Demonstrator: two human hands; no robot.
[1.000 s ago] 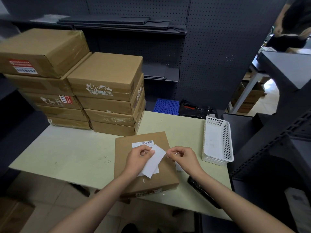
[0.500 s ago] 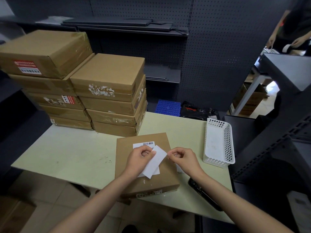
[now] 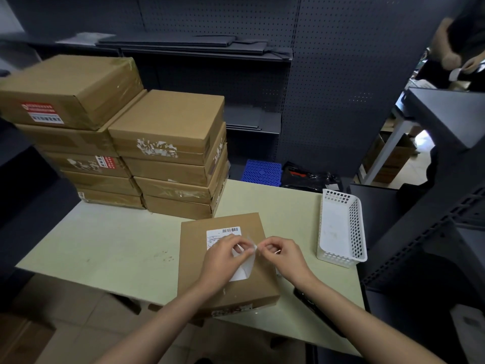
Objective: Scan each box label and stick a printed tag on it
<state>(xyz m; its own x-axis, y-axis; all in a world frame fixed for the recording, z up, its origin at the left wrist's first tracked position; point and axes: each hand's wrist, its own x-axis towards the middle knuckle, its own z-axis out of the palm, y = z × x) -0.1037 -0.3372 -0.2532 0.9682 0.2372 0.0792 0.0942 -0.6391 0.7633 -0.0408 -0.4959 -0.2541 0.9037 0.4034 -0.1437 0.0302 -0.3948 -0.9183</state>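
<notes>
Hands, left (image 3: pixel 223 254) and right (image 3: pixel 282 254), pinch a tag (image 3: pixel 245 266) over the box (image 3: pixel 225 258), apparently peeling its backing; next, press it onto the box.

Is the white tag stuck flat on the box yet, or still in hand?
Still in hand: the tag is lifted above the box, pinched at its top corner by the left hand and right hand.

Label (image 3: pixel 223 233) on the near box (image 3: pixel 199 261): print too small to read, its lower part covered by the left hand (image 3: pixel 223 261). Tag (image 3: pixel 242 266): face unreadable, top edge hidden by the fingers. Dark object (image 3: pixel 315 310) right of the box: mostly under the right forearm. Bystander (image 3: pixel 462 48), far right: blurred and cropped.
</notes>
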